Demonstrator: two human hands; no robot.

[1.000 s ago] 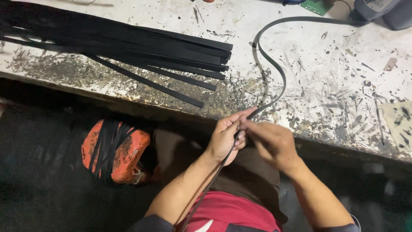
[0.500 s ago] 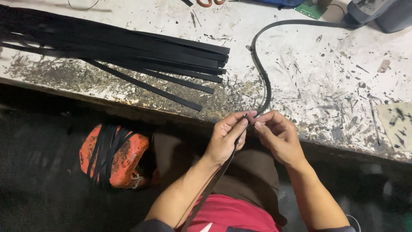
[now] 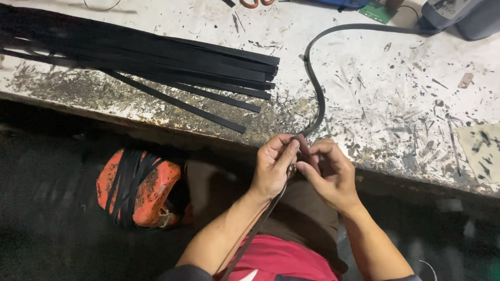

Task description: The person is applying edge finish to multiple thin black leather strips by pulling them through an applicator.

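Observation:
My left hand and my right hand meet just below the front edge of a worn white workbench. Both pinch one long black strip between thumb and fingers. The strip curves away over the bench toward the far right, and its other end hangs down past my left forearm. A fanned pile of several black strips lies on the bench to the left of my hands.
An orange container wrapped in black strips sits low on the left, below the bench. Red scissor handles and a dark bottle stand at the bench's far edge. A pale stained scrap lies on the right.
My hands have risen closer to the bench edge and drawn together on the strip. The strip's curve on the bench has shifted slightly left.

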